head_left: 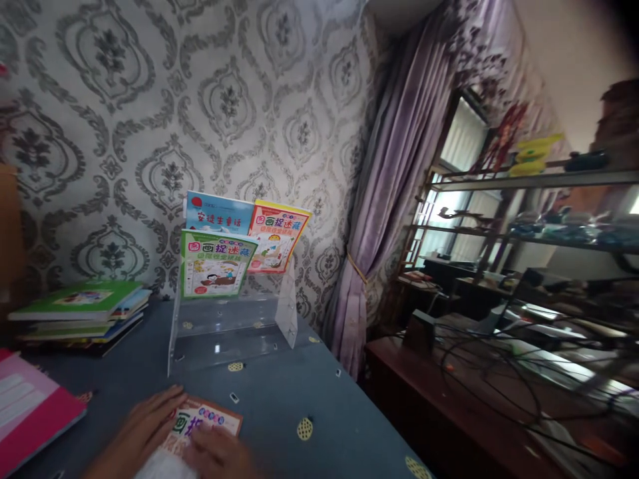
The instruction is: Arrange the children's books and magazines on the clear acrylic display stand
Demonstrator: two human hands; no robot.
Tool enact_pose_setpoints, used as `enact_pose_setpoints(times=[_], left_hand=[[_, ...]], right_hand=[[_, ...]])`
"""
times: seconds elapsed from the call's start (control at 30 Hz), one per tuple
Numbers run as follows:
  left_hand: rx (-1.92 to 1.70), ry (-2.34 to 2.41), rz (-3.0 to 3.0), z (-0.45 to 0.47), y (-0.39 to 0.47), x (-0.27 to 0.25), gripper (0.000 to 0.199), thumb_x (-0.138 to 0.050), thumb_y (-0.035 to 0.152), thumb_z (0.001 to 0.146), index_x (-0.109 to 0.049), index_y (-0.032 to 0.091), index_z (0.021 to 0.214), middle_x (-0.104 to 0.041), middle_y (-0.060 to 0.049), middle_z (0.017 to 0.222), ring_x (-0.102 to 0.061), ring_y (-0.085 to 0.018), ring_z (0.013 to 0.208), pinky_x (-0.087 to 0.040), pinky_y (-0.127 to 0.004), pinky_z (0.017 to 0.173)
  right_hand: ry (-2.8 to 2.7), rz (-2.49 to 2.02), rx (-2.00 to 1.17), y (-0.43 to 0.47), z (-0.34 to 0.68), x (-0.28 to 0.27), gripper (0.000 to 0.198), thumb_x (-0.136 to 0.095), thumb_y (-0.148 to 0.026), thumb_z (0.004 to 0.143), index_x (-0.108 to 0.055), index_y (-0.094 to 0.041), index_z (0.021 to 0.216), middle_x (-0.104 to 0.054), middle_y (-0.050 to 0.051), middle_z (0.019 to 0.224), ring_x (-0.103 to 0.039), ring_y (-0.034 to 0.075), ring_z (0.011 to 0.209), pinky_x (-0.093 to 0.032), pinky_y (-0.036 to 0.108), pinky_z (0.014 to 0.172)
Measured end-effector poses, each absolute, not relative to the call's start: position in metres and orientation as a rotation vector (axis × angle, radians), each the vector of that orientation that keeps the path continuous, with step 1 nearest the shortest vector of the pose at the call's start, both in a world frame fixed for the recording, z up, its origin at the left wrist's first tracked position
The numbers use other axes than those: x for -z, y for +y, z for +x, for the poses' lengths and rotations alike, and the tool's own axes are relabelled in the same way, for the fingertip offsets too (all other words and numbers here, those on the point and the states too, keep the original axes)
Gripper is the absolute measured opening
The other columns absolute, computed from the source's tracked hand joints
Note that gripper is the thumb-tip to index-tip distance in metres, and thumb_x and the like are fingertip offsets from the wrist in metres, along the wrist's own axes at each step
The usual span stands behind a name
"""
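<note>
A picture book with a brown-edged cover (228,420) lies on the table at the bottom of the head view. My left hand (144,426) rests along its left side with the fingers stretched out. Over the lower right of the cover is my right hand (222,452), smeared by motion, so its grip does not show. Something white (164,466), perhaps a tissue or cloth, lies between the hands and is cut off by the frame. Beyond them stands a clear acrylic book rack (224,332) holding a green book (217,266), a red-and-yellow book (279,236) and a blue book (219,209).
A stack of books (82,309) sits at the table's left back, and a pink folder or book (34,412) nearer on the left. The patterned wall (229,100) closes off the back. Right of the table are a curtain (389,166) and a dark red cabinet with loose cables (479,379).
</note>
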State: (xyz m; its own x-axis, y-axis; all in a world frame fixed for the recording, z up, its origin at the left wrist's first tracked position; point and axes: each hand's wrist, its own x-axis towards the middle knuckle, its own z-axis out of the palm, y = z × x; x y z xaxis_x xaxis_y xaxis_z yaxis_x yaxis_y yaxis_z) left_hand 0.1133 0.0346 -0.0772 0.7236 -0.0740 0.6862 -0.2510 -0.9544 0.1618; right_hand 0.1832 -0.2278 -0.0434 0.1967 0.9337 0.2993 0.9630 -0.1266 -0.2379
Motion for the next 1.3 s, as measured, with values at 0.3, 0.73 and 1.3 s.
enact_pose_setpoints(times=[0.3,0.73,1.3], left_hand=[[-1.253,-0.367,2.672,0.121,0.033,0.077,0.038,-0.041,0.046,0.103,-0.071,0.036,0.125,-0.075,0.003,0.121,-0.074,-0.014,0.105,-0.059,-0.019,0.088],[-1.171,-0.322,2.753,0.107,0.017,0.049,0.038,-0.042,0.040,0.104,-0.069,0.029,0.128,-0.074,-0.002,0.125,-0.072,-0.017,0.112,-0.058,-0.025,0.095],[-0.681,-0.256,3.089,0.115,0.011,0.068,0.063,-0.051,0.007,0.081,-0.059,0.025,0.141,-0.063,-0.009,0.140,-0.063,-0.028,0.127,-0.055,-0.043,0.104]], right_hand=[[-1.551,-2.329,-0.134,-0.256,0.218,0.000,0.058,-0.039,-0.044,0.106,-0.041,-0.013,0.154,-0.041,0.016,0.159,-0.032,0.028,0.150,-0.024,0.048,0.124],[-1.686,-2.060,0.593,-0.239,0.233,0.034,0.001,-0.068,-0.027,0.094,-0.068,-0.027,0.095,-0.071,-0.001,0.087,-0.064,0.017,0.085,-0.047,0.031,0.081],[-1.709,-1.984,0.930,-0.239,0.258,0.076,0.024,-0.076,-0.040,0.082,-0.065,-0.024,0.094,-0.063,-0.002,0.080,-0.055,0.016,0.070,-0.038,0.029,0.059]])
